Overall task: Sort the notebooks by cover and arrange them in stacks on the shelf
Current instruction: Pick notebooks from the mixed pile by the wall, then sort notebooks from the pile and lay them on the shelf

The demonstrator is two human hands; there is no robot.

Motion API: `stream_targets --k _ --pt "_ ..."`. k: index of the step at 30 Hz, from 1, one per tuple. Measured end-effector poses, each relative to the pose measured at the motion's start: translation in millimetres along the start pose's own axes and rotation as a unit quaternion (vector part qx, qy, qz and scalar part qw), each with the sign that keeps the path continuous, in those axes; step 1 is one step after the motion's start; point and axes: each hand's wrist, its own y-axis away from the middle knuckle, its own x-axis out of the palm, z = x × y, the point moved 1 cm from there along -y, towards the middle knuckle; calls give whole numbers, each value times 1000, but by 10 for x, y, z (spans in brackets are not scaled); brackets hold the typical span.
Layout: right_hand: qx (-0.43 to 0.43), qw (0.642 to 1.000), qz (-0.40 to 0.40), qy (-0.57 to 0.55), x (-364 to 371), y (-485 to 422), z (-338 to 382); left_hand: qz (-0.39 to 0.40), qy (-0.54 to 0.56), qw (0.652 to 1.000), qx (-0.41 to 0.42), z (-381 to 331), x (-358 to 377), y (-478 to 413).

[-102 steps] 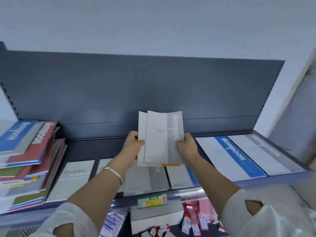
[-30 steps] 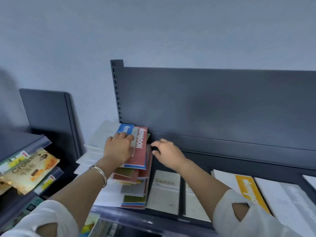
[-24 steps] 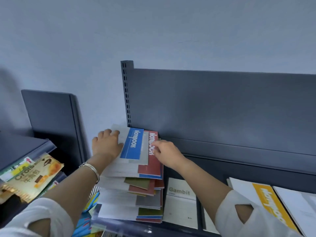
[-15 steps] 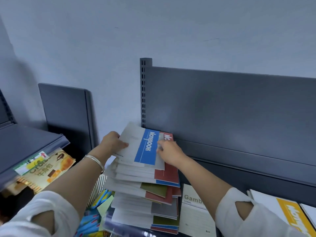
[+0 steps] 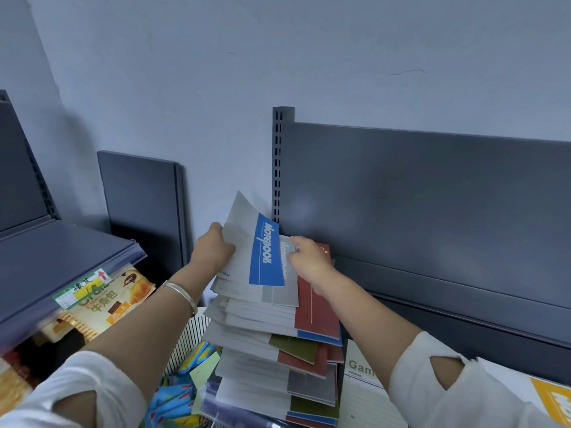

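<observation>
Blue-band notebook [image 5: 266,251] sits at frame centre, raised off the top of the stack [image 5: 265,350] and tilted up toward the wall. Left hand [image 5: 213,251] is clamped on its left edge. Right hand [image 5: 310,262] is at its right edge, fingertips on the grey-band notebook [image 5: 279,296] just beneath; can't tell if it's pinching or only touching. The stack is mixed and askew, with a red notebook [image 5: 315,307] near the top, and stands beside the slotted upright [image 5: 277,168] of the back panel [image 5: 432,196]. Gambit notebook [image 5: 361,393] lies flat just right of the stack, yellow-band notebook [image 5: 550,400] at lower right. Snack packet [image 5: 114,301] is under the neighbouring shelf [image 5: 61,261], lower left.
</observation>
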Motion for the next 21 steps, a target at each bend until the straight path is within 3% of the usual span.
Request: stream_targets --k 6,11,15,19,21 --pt "-12 1000 18 23 19 69 11 -26 -96 991 88 -179 96 160" --pt "3 1000 21 -18 51 106 -89 34 109 993 34 -198 57 204" --pt "-12 994 -36 -107 -43 142 -213 60 317 946 21 -207 94 361" --pt "60 949 -141 -274 -404 366 -296 103 360 923 86 -510 301 575" --pt "64 932 -194 -298 -619 499 -407 129 345 923 107 -689 458 681"
